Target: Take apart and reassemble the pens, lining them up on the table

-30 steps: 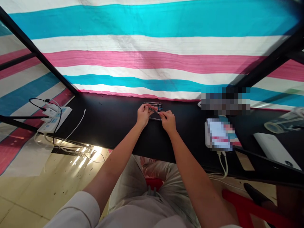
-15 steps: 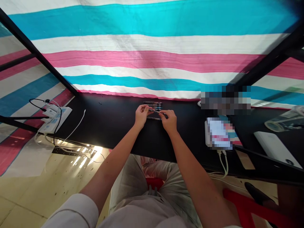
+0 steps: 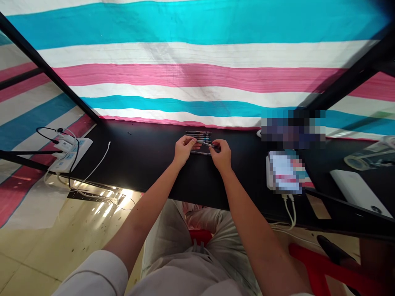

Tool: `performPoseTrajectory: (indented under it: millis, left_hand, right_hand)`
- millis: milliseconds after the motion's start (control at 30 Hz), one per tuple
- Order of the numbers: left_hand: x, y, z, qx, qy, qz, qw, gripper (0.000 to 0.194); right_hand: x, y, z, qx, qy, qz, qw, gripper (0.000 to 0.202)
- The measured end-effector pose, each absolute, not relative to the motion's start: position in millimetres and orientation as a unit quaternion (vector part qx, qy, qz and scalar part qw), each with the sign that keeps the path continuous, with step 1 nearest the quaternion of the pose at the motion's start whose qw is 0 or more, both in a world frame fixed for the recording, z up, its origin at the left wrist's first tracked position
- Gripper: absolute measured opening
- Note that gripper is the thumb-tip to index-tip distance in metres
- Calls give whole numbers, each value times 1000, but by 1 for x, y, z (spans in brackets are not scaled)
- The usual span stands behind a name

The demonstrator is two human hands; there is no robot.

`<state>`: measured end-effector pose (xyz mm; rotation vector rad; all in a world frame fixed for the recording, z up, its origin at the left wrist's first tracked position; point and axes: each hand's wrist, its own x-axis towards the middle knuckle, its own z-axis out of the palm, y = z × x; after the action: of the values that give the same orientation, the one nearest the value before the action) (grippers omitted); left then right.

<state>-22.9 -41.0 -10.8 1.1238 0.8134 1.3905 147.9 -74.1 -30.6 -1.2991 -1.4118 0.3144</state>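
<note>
A slim pen spans the gap between my two hands above the black table. My left hand pinches its left end between thumb and fingers. Around its darker right end the fingers of my right hand are closed; whether that end is a cap or part of the barrel is too small to tell. Just beyond my hands several pens lie side by side, partly covered by my left fingers. One more pen rests on the table nearer to me, below the held one.
On the left of the black table sit a white power strip and a white cable. To the right are a phone with cables, a white box-like device and a roll of clear tape. Striped sheeting hangs behind.
My right hand has shifted slightly right, away from my left hand, still gripping the pen's dark end. The pen now tilts a little differently. The pens on the table have stayed put.
</note>
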Motion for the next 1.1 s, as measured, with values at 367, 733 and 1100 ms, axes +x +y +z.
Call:
performPoseTrajectory:
  millis: [367,733,1100]
  left_hand:
    - [-24,-42,-8,455,354,574,582,43]
    - [-24,-42,-8,451,355,572,586,46]
    - [-25,-41,-11,455,372,567,577,45]
  right_hand:
    - [152,-72,-34,-551,-616,137,546,14]
    - [151,-71,-38,-562,-638,125,511,24]
    - [150,-73,-36,-575,-616,164,513,10]
